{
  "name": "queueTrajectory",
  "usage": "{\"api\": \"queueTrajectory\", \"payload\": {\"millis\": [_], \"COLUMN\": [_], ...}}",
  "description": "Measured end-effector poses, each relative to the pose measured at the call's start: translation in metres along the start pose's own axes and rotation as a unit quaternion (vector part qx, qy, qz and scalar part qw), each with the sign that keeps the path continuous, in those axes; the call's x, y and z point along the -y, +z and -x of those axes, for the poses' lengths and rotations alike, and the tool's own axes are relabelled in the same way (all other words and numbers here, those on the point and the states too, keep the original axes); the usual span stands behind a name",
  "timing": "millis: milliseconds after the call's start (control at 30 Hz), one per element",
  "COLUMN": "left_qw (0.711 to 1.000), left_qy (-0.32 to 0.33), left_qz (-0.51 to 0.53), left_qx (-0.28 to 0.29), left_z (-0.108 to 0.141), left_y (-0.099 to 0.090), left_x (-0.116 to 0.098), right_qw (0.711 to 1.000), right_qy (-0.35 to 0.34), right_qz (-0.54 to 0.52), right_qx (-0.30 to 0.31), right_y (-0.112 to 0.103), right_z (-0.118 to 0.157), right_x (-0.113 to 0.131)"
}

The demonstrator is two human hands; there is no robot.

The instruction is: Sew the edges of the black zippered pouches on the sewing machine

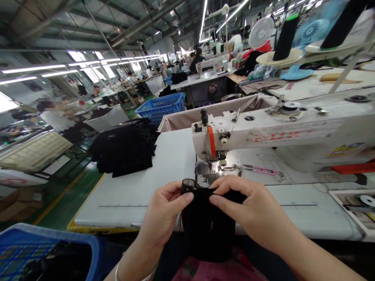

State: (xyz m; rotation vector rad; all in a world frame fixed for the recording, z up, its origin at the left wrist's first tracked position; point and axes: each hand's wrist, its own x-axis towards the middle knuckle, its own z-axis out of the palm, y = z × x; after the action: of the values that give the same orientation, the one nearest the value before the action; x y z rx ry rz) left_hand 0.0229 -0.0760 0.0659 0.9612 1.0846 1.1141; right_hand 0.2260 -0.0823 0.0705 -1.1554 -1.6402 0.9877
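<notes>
A piece of black fabric (pixel 209 230) hangs over the front edge of the sewing table, held up between my two hands. My left hand (pixel 166 210) pinches its upper left corner, where a small dark band with a pale, see-through-looking window (pixel 188 183) sticks up by the thumb. On the top edge, the thumb and forefinger of my right hand (pixel 246 199) are closed on the cloth. Just beyond my hands is the sewing machine (pixel 211 136), its needle area above a metal plate (pixel 205 177). Pink-handled thread snips (pixel 260 169) lie right of the needle.
A stack of black fabric pieces (pixel 123 144) lies on the table's left. Blue baskets (pixel 161 106) stand behind the table and at lower left (pixel 96 246). Black thread cones (pixel 286 37) rise at upper right. Other people work at machines farther back.
</notes>
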Motion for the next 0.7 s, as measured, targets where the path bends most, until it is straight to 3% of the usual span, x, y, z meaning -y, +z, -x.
{"api": "queueTrajectory", "payload": {"millis": [700], "left_qw": [0.997], "left_qy": [-0.027], "left_qz": [0.069], "left_qx": [-0.022], "left_z": [0.0], "left_y": [0.003], "left_x": [0.014], "right_qw": [0.997], "right_qy": [0.053], "right_qz": [-0.057], "right_qx": [0.013], "right_y": [0.003], "right_z": [-0.001], "right_x": [-0.008]}}
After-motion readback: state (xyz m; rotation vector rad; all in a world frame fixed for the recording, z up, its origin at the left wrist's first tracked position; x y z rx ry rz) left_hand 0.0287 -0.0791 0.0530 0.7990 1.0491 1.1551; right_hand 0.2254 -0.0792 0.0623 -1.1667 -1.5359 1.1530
